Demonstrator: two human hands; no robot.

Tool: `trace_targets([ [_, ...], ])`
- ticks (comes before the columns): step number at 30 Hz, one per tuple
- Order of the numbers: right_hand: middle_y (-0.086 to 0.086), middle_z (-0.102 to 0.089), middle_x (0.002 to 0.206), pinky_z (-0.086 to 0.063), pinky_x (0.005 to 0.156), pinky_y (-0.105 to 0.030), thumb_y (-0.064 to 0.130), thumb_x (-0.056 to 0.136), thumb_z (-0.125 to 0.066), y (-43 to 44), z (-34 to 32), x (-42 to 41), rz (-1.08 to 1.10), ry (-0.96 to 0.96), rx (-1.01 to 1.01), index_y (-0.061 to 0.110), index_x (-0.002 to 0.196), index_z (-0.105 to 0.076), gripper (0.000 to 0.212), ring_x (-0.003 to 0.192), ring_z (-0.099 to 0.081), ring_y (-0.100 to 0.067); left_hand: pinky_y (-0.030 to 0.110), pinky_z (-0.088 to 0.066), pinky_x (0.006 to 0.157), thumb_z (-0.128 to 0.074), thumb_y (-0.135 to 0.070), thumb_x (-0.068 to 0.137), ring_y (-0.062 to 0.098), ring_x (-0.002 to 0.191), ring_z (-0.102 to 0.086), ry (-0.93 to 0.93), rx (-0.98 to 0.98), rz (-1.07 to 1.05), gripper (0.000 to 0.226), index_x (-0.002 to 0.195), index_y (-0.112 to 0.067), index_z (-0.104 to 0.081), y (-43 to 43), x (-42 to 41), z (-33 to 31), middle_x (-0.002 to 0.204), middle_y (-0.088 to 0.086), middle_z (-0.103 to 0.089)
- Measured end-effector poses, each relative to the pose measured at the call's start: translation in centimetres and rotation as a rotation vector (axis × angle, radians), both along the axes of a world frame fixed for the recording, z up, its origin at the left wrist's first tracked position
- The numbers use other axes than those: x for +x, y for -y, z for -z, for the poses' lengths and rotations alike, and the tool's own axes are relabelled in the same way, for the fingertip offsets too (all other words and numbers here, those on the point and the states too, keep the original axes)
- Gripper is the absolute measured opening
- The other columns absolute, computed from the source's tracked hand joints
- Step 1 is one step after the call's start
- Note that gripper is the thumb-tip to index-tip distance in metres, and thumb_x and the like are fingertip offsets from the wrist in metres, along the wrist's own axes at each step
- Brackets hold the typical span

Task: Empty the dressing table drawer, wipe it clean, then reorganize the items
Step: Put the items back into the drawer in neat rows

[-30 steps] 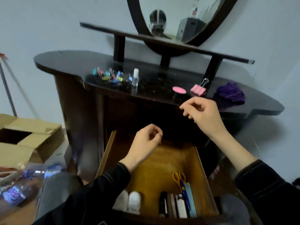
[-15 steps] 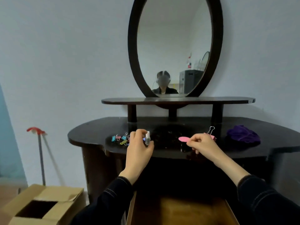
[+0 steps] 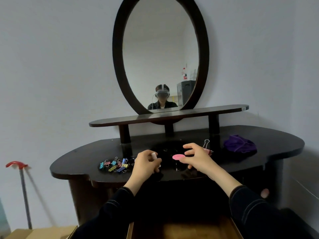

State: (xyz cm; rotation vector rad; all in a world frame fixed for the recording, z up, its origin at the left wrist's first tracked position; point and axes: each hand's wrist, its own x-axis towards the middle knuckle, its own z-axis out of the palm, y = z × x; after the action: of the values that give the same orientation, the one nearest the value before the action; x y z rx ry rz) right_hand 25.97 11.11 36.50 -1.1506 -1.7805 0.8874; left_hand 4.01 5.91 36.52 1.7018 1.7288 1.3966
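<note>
Observed left hand [image 3: 146, 165] gripping white-capped bottle [image 3: 154, 155], right hand [image 3: 196, 156] arched over pink-lidded jar [image 3: 177, 156], small binder clips [image 3: 114, 165] leftward, purple cloth [image 3: 240, 145] rightward, all over dark tabletop [image 3: 276, 147].

Open wooden drawer [image 3: 183, 230]; scattered coloured clips [image 3: 114, 165]

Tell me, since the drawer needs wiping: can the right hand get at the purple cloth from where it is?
Probably yes. The right hand, empty, is at the pink-lidded jar, and the purple cloth lies further right on the same tabletop; only a pink binder clip stands between.
</note>
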Motion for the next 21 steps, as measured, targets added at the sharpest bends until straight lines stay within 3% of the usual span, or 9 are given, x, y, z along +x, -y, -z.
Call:
trace_targets([
  [4, 0.003, -0.065, 0.114, -0.041, 0.041, -0.017, 0.039, 0.078, -0.082, -0.1, -0.1, 0.3, -0.041, -0.061, -0.036, 0.026, 0.121, -0.06, 0.05, 0.056, -0.065, -0.007, 0.023, -0.053, 0.057, -0.072, -0.015, 0.09, 0.01, 0.053, -0.063, -0.079, 0.011, 0.038, 0.013, 0.099, -0.012, -0.065, -0.6, 1.6, -0.1, 0.084, 0.007, -0.073],
  [6, 0.002, -0.068, 0.101, -0.045, 0.048, -0.02, 0.026, 0.082, -0.075, -0.2, 0.2, 0.4, 0.056, -0.108, 0.084, 0.027, 0.102, -0.066, 0.022, 0.06, -0.065, -0.008, 0.027, -0.056, 0.063, -0.072, -0.015, 0.089, 0.013, 0.062, -0.065, -0.144, 0.029, 0.032, 0.01, 0.097, -0.012, -0.066, -0.9, 2.2, -0.1, 0.084, 0.007, -0.071],
  [8, 0.004, -0.068, 0.091, -0.048, 0.062, -0.021, 0.016, 0.085, -0.07, -0.5, 0.4, 0.9, 0.245, -0.137, 0.196, 0.027, 0.089, -0.066, 0.013, 0.076, -0.066, -0.01, 0.035, -0.057, 0.075, -0.072, -0.015, 0.088, 0.018, 0.073, -0.066, -0.182, 0.037, 0.022, 0.009, 0.095, -0.011, -0.068, -1.1, 2.6, 0.0, 0.085, 0.005, -0.07],
  [10, 0.005, -0.065, 0.094, -0.053, 0.07, -0.031, 0.016, 0.085, -0.07, -0.8, 0.3, 1.8, 0.449, -0.166, 0.205, 0.022, 0.093, -0.06, 0.014, 0.085, -0.066, -0.015, 0.036, -0.056, 0.078, -0.072, -0.015, 0.088, 0.019, 0.076, -0.066, -0.188, 0.036, 0.017, 0.009, 0.096, -0.011, -0.069, -1.3, 2.6, 0.1, 0.087, 0.005, -0.07],
  [12, 0.003, -0.057, 0.106, -0.049, 0.07, -0.036, 0.024, 0.085, -0.072, -1.2, 0.1, 2.6, 0.599, -0.142, 0.149, 0.017, 0.108, -0.053, 0.031, 0.084, -0.059, -0.019, 0.035, -0.057, 0.075, -0.072, -0.014, 0.087, 0.017, 0.071, -0.066, -0.194, 0.038, 0.011, 0.011, 0.097, -0.01, -0.069, -1.5, 2.5, 0.1, 0.087, 0.007, -0.071],
  [15, -0.005, -0.047, 0.118, -0.042, 0.068, -0.034, 0.037, 0.088, -0.072, -1.7, -0.1, 3.0, 0.6, 0.03, 0.064, 0.012, 0.131, -0.042, 0.058, 0.084, -0.052, -0.022, 0.029, -0.056, 0.066, -0.071, -0.01, 0.086, 0.01, 0.057, -0.063, -0.165, 0.029, 0.006, 0.015, 0.1, -0.01, -0.067, -1.8, 2.2, 0.2, 0.086, 0.009, -0.071],
  [21, -0.001, -0.053, 0.115, -0.039, 0.055, -0.027, 0.036, 0.085, -0.07, -1.5, 0.7, 2.6, 0.531, 0.018, 0.214, 0.022, 0.121, -0.048, 0.044, 0.077, -0.057, -0.009, 0.027, -0.053, 0.063, -0.07, -0.008, 0.088, 0.009, 0.054, -0.061, -0.14, -0.006, 0.031, 0.02, 0.104, 0.003, -0.066, -3.1, 2.0, 0.3, 0.087, 0.017, -0.073],
])
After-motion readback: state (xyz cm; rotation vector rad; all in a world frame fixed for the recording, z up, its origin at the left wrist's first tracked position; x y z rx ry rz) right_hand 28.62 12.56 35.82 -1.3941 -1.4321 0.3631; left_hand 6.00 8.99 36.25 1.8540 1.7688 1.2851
